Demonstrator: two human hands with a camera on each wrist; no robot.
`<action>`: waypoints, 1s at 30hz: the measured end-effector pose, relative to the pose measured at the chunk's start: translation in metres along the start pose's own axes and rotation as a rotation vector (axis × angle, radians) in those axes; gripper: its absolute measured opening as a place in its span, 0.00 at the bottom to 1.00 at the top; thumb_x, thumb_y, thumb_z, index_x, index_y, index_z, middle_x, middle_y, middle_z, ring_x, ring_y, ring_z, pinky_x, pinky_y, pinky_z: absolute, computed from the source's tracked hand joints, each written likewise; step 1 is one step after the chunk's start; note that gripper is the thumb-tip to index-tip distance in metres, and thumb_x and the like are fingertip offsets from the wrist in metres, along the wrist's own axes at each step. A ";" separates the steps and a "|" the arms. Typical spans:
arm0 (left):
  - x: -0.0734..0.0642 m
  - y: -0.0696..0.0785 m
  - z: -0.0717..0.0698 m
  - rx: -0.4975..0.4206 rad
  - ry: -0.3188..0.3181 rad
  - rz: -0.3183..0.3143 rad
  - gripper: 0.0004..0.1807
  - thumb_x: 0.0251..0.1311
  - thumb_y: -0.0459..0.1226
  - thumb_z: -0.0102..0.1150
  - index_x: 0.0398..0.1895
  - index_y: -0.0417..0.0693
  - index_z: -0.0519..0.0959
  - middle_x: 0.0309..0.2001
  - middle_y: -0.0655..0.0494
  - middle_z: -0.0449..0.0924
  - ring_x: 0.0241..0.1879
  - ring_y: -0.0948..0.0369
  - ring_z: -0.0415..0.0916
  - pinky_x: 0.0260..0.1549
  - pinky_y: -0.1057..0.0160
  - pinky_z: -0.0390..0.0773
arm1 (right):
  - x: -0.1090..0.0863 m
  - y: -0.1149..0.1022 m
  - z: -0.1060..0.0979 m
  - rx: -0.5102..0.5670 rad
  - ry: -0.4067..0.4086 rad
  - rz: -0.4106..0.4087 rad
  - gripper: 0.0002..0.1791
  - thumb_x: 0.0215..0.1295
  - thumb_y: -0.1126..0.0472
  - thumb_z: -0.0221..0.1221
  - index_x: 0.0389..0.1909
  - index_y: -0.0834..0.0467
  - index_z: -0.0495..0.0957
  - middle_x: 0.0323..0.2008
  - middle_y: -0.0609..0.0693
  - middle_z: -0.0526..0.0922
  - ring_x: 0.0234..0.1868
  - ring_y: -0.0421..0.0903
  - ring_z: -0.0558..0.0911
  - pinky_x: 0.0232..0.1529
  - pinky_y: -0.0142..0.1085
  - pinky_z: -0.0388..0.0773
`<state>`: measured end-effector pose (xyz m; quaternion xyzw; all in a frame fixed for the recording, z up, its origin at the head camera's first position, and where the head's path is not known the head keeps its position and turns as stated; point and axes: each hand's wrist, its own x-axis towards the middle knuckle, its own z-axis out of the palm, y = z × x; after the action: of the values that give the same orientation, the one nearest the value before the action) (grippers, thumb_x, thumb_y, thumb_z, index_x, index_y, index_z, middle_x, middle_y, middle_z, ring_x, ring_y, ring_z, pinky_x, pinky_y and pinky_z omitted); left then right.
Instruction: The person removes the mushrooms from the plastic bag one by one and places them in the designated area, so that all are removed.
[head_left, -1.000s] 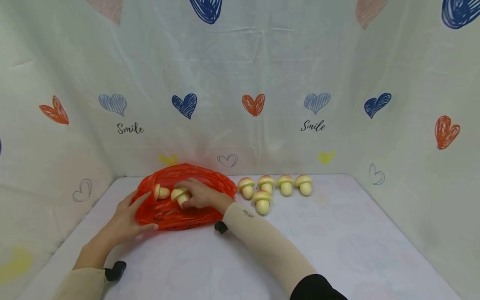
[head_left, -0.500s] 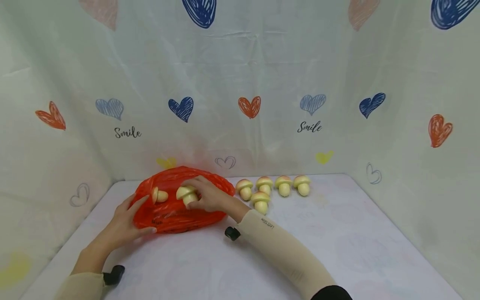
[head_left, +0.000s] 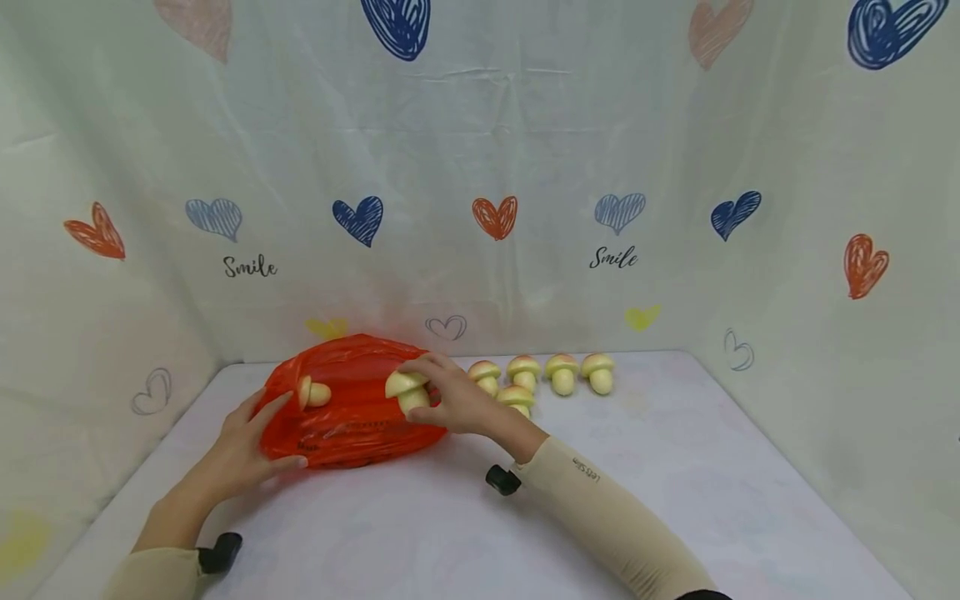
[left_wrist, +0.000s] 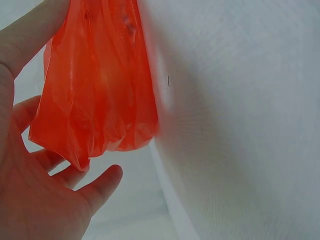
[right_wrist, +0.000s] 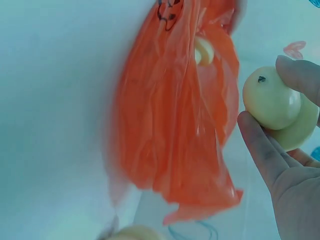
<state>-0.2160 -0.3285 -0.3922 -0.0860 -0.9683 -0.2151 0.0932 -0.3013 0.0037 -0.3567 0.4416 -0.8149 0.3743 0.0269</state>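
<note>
My right hand (head_left: pixel 467 404) pinches a toy mushroom (head_left: pixel 407 390) with a pale cap and stem, over the right part of a red plastic bag (head_left: pixel 352 442). In the right wrist view the mushroom's rounded stem end (right_wrist: pixel 270 100) shows between thumb and fingers. My left hand (head_left: pixel 238 450) lies spread against the bag's left side, thumb at the front. The left wrist view shows its fingers loosely extended around the bag's gathered edge (left_wrist: pixel 95 100). Another toy mushroom (head_left: pixel 317 393) lies on its side inside the bag's mouth.
Several more toy mushrooms (head_left: pixel 562 375) stand at the back of the white table (head_left: pixel 637 467), right of the bag. One of them (head_left: pixel 517 398) is in front of the others, partly behind my right hand. A white curtain (head_left: pixel 420 150) with printed hearts hangs behind the table.
My right hand has moved right with the toy mushroom, from the middle of the bag toward its right edge. The left hand has stayed at the bag's left side.
</note>
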 end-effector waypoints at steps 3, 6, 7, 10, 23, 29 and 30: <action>0.000 0.000 0.000 -0.001 -0.006 -0.004 0.58 0.40 0.54 0.74 0.72 0.42 0.53 0.68 0.27 0.42 0.62 0.29 0.44 0.46 0.25 0.63 | -0.013 0.004 -0.009 0.013 0.017 0.020 0.32 0.58 0.58 0.67 0.63 0.47 0.67 0.57 0.48 0.66 0.45 0.39 0.75 0.43 0.28 0.79; -0.001 0.000 0.000 0.002 -0.010 -0.006 0.59 0.41 0.55 0.74 0.72 0.42 0.52 0.68 0.27 0.41 0.62 0.29 0.44 0.46 0.25 0.63 | -0.025 0.008 -0.017 0.024 0.054 0.029 0.32 0.58 0.59 0.67 0.63 0.48 0.67 0.58 0.48 0.66 0.45 0.41 0.76 0.43 0.27 0.79; -0.001 0.001 0.000 0.001 -0.011 -0.007 0.59 0.41 0.55 0.74 0.72 0.43 0.52 0.68 0.26 0.41 0.62 0.29 0.44 0.46 0.25 0.63 | -0.029 0.010 -0.020 0.024 0.065 0.031 0.32 0.58 0.59 0.67 0.64 0.48 0.67 0.59 0.48 0.65 0.45 0.42 0.76 0.44 0.28 0.79; -0.001 0.001 -0.001 0.000 -0.011 -0.006 0.59 0.41 0.55 0.73 0.73 0.43 0.52 0.68 0.26 0.41 0.62 0.29 0.44 0.47 0.25 0.63 | -0.041 0.015 -0.030 0.012 0.105 0.038 0.33 0.57 0.60 0.67 0.63 0.48 0.67 0.58 0.47 0.65 0.44 0.42 0.77 0.44 0.29 0.79; -0.001 0.000 0.000 -0.001 -0.001 0.000 0.58 0.40 0.54 0.74 0.72 0.43 0.53 0.68 0.26 0.42 0.62 0.28 0.44 0.48 0.24 0.61 | -0.088 0.049 -0.070 -0.033 0.248 0.088 0.33 0.56 0.60 0.69 0.63 0.49 0.68 0.56 0.50 0.68 0.45 0.46 0.79 0.43 0.34 0.81; -0.002 0.001 -0.001 -0.005 -0.003 0.005 0.59 0.41 0.54 0.74 0.73 0.44 0.52 0.68 0.26 0.42 0.62 0.29 0.44 0.47 0.24 0.61 | -0.103 0.067 -0.080 -0.053 0.266 0.130 0.33 0.56 0.59 0.69 0.63 0.51 0.67 0.58 0.54 0.67 0.43 0.49 0.81 0.42 0.33 0.82; -0.002 0.001 -0.001 -0.005 -0.004 0.004 0.59 0.41 0.54 0.74 0.73 0.44 0.52 0.68 0.26 0.42 0.62 0.29 0.44 0.47 0.24 0.62 | -0.105 0.070 -0.081 -0.050 0.266 0.138 0.33 0.56 0.60 0.69 0.63 0.51 0.67 0.58 0.55 0.67 0.43 0.50 0.80 0.42 0.34 0.82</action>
<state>-0.2141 -0.3284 -0.3916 -0.0884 -0.9678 -0.2171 0.0916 -0.3120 0.1514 -0.3787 0.3304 -0.8416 0.4101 0.1197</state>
